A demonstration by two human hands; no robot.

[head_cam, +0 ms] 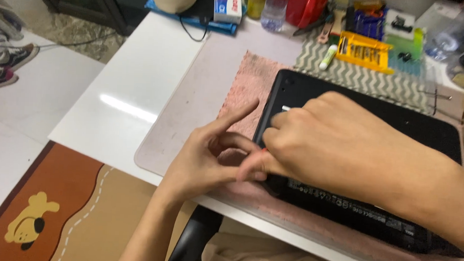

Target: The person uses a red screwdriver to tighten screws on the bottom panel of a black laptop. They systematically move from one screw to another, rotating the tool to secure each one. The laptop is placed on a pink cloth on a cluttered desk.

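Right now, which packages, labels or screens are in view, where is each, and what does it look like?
Small carton: back edge of the white table, upright, white with red and blue print.
Bit case: back right on the zigzag cloth, flat yellow rectangle holding metal bits.
Label strip: laptop underside, near edge, white markings on black.
White sticker: beside the right hand, small rectangle.
No lit screen shows.

You've got a black laptop (366, 167) on a faded pink cloth (244, 89), over a glossy white worktop (140, 74). Behind it, a grey-and-white zigzag mat (359, 76) and a bright yellow bit case (363, 51). Down on the floor, a brown rug (56, 211) with a yellow cartoon dog (30, 218).
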